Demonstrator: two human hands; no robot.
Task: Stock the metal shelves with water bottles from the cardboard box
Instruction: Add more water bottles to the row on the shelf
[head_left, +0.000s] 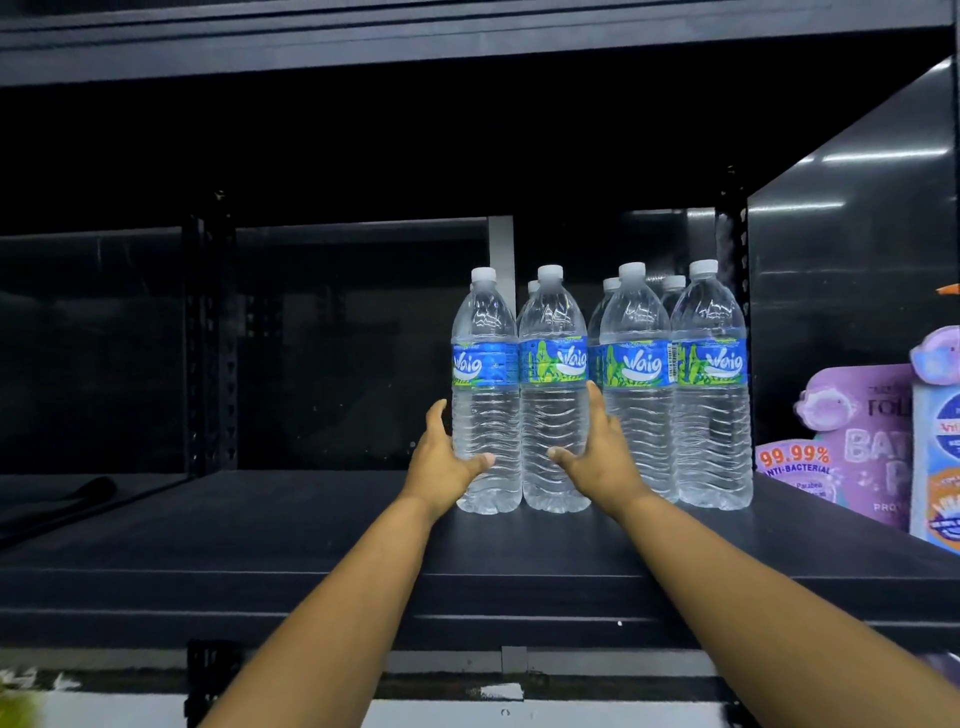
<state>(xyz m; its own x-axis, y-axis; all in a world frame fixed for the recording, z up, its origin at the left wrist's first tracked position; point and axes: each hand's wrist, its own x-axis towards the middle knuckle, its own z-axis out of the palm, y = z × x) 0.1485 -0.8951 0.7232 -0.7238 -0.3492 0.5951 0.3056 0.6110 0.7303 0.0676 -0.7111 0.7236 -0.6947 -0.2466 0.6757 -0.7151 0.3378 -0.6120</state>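
Several clear water bottles with blue-green labels and white caps stand upright on the black metal shelf (311, 525), right of its middle. My left hand (441, 457) grips the lower part of the leftmost front bottle (485, 364), thumb across its front. My right hand (597, 452) grips the bottle beside it (553, 358) from the right, thumb on its front. Two more front bottles (639, 374) (711, 384) stand to the right, with further caps showing behind them. The cardboard box is out of view.
Purple and white product packs (857, 441) stand on the shelf at the far right. A dark upright post (210, 338) rises at the back left, and the upper shelf (467, 47) hangs overhead. The shelf's left half is bare.
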